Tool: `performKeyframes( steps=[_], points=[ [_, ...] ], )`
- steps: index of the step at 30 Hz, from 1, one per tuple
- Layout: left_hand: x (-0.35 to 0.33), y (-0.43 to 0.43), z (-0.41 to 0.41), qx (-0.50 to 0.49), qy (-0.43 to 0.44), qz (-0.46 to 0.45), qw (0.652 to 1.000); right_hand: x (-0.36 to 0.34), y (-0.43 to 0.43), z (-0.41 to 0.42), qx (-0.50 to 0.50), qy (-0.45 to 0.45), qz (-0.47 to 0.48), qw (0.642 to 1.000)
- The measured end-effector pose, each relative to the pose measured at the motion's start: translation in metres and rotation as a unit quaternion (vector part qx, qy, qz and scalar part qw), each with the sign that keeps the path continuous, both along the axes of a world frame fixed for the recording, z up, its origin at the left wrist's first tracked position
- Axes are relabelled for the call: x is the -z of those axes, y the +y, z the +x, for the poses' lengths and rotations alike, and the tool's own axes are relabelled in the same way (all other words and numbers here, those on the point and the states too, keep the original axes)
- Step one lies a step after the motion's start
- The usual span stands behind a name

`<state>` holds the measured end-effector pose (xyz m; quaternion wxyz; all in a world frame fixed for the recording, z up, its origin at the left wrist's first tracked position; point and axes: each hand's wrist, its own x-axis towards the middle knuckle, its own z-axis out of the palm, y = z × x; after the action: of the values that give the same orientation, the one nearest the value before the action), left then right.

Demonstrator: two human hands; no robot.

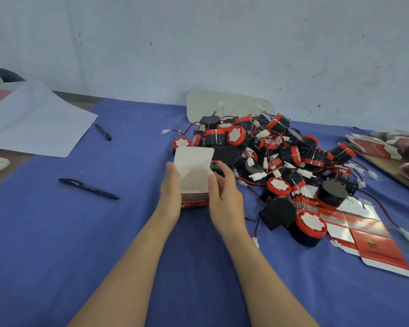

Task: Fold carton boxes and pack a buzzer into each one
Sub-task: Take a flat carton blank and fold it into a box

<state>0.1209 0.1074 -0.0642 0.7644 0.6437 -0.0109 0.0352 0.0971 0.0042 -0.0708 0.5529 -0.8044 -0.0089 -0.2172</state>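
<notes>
A small red and white carton box stands on the blue cloth at the table's middle, its white top flap raised. My left hand presses its left side and my right hand grips its right side. Just behind and to the right lies a heap of black and red buzzers with red-black wires and white plugs. One buzzer sits near the front of the heap on flat unfolded cartons. I cannot see inside the box.
Two black pens lie on the blue cloth to the left. A white sheet of paper covers the far left corner. More flat cartons are stacked at the far right. A pale board leans on the wall.
</notes>
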Motion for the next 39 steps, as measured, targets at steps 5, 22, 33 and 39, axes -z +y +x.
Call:
performKeyframes(
  steps=[5,22,33,39],
  points=[
    [0.010,0.001,0.004,-0.057,-0.036,0.182,0.981,0.004,-0.001,0.003,0.013,-0.001,-0.091,0.996],
    [-0.001,-0.013,-0.011,-0.076,-0.099,0.140,0.982,-0.017,-0.012,0.001,0.057,-0.014,0.091,0.994],
    [-0.008,-0.018,-0.020,-0.078,-0.158,0.077,0.981,-0.023,-0.029,0.005,0.061,0.178,0.298,0.936],
    [-0.007,-0.009,-0.013,-0.151,-0.118,0.088,0.978,-0.019,-0.024,0.003,0.082,0.082,0.033,0.993]
  ],
)
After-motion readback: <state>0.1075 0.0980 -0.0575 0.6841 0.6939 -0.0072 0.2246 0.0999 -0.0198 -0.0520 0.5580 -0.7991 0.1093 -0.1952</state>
